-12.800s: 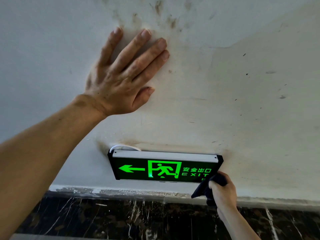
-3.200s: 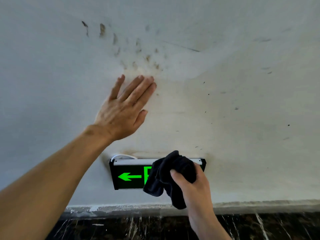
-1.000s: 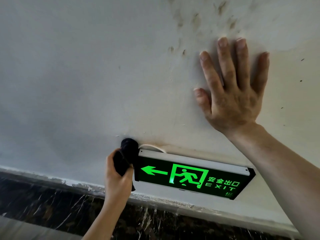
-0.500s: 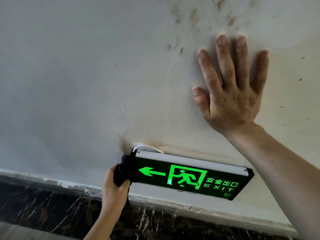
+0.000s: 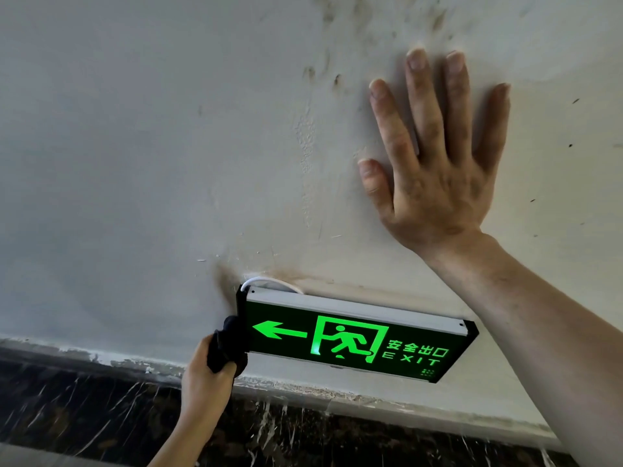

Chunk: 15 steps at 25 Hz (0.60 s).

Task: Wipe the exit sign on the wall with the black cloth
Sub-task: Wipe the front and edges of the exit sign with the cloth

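The lit green exit sign hangs low on the white wall, tilted in this view, with an arrow, a running figure and "EXIT". My left hand comes up from below and is closed around the bunched black cloth. The cloth presses against the sign's left end cap, near its lower corner. My right hand lies flat on the wall above the sign's right half, fingers spread, holding nothing.
A white cable loops out of the wall at the sign's top left corner. Dark smudges mark the wall above. A dark marble skirting runs along the bottom, under a chipped paint edge.
Within the last second my left hand slid the cloth down the sign's left end, from top corner to lower corner. Seconds earlier my right hand held the cloth and my left rested on the wall.
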Tool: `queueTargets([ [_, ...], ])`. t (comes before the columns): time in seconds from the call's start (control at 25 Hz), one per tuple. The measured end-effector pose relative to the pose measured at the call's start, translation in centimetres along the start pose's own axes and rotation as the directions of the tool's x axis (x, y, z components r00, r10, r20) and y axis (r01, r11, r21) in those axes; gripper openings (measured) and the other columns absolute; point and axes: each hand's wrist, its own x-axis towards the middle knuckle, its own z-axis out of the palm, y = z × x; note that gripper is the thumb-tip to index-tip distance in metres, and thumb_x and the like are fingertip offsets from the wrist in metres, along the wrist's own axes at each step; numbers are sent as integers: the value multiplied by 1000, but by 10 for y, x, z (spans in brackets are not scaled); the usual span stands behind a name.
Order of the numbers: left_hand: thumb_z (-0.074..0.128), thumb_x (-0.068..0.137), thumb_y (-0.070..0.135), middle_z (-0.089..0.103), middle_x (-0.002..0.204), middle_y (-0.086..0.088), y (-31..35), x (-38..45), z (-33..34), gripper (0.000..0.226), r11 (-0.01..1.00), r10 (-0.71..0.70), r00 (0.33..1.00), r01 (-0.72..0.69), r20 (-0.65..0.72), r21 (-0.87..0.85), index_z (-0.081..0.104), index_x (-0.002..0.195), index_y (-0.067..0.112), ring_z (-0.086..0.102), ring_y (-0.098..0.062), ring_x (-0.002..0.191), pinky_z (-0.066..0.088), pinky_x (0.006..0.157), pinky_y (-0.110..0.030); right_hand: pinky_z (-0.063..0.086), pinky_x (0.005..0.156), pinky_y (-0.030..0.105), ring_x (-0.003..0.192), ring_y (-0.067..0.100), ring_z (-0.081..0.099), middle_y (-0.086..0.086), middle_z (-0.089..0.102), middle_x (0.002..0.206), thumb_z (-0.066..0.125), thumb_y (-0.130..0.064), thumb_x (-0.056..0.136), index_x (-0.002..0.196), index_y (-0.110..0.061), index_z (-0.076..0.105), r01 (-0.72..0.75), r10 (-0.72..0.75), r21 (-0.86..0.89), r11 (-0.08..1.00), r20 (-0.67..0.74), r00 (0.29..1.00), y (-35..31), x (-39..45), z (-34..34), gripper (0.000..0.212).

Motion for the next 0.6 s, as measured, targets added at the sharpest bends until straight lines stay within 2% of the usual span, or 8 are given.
queueTargets([
  [0.08,61,87,-4,68,80,-1,-6,3,1,40,997,-41,999,39,23,69,57,108,29,63,-21,70,44,54,-28,22,110,61,137,33,33,12,49,147,36,-50,95,147,-22,38,5,-5,0,1000,-13,1000,0,0,1,60],
  [0.2,59,85,-5,67,81,0,-16,-1,5,36,960,-54,996,33,71,277,59,104,25,63,-16,67,42,51,-26,22,110,61,137,33,33,11,49,147,37,-49,95,147,-22,38,7,-7,8,1000,-15,1000,1,0,1,59],
  [0.32,58,91,4,69,80,4,-17,-14,6,23,936,-134,962,44,237,350,57,93,27,65,-12,72,49,59,-26,21,111,60,138,32,32,11,47,148,38,-49,95,148,-22,37,0,0,23,1000,-2,1000,0,-1,-1,59],
  [0.4,60,87,2,71,87,2,-13,-22,2,29,943,-196,896,62,398,326,59,93,31,67,-13,80,54,68,-26,21,111,60,139,32,31,11,46,150,40,-47,95,149,-22,36,4,-4,46,999,9,1000,0,0,-3,59],
  [0.48,62,78,-5,72,93,-2,-7,-32,-6,40,960,-220,834,92,506,264,63,101,27,69,-14,87,54,71,-24,20,112,60,140,32,29,10,43,152,43,-46,95,149,-22,36,-3,2,75,997,17,1000,1,0,-6,60],
  [0.6,69,73,-5,73,99,-9,13,-49,-22,46,984,-176,826,167,535,66,63,113,17,71,-19,93,56,78,-27,16,115,56,143,31,25,6,31,156,46,-44,95,151,-22,33,-32,23,143,989,64,998,0,-2,-14,61],
])
